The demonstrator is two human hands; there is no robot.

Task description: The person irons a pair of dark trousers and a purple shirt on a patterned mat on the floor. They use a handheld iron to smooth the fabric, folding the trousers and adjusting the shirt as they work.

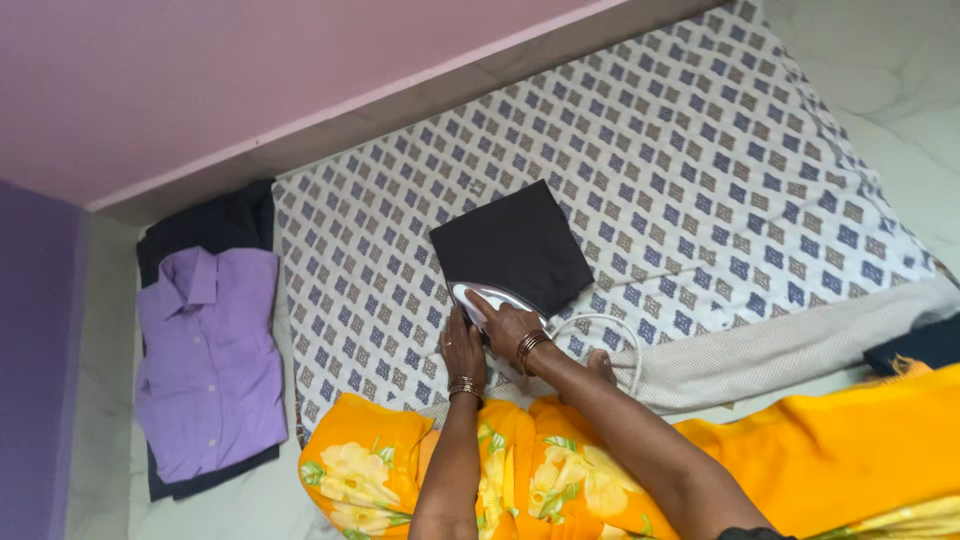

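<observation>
A folded black cloth [512, 243] lies on a patterned white and blue sheet [700, 160] spread on the floor. A white clothes iron [480, 296] rests on the cloth's near corner. My right hand [508, 328] is shut on the iron's handle and wears bangles at the wrist. My left hand [462, 352] lies flat on the sheet just beside the iron, also with bangles. The iron's white cord [606, 322] loops to the right of my right wrist.
A folded lilac shirt [208, 362] lies on dark folded clothes [215, 222] at the left, off the sheet. An orange flowered garment [560, 475] covers my lap. A dark cloth [920, 345] sits at the right edge. A pink wall runs along the far side.
</observation>
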